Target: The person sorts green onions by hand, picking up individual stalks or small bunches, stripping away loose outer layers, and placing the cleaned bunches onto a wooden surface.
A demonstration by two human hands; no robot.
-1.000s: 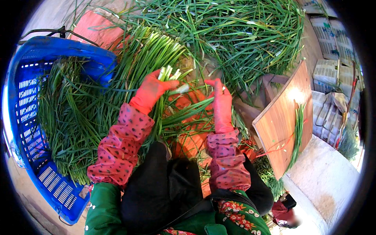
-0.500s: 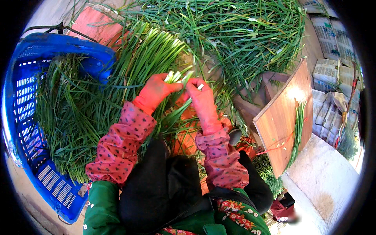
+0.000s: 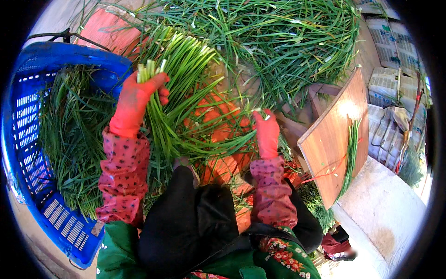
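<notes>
Just right of blue crate (image 3: 74, 50), your left hand (image 3: 134, 100) grips bunch of green stalks (image 3: 160, 123), pale ends poking above thumb. Well right of crate, your right hand (image 3: 266, 130), fingers curled, pinches pale-ended stalk (image 3: 256, 110). Loose greens (image 3: 283, 42) lie beyond crate, up and right; wooden board (image 3: 332, 144) leans far right of crate.

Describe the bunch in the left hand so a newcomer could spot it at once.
Start at the big blue crate on the picture's left. By its right-hand edge, the red-gloved left hand grips a bunch of green stalks. Unlike the heap lying just beyond, this bunch is held, its pale ends clustered above the hand.
</notes>
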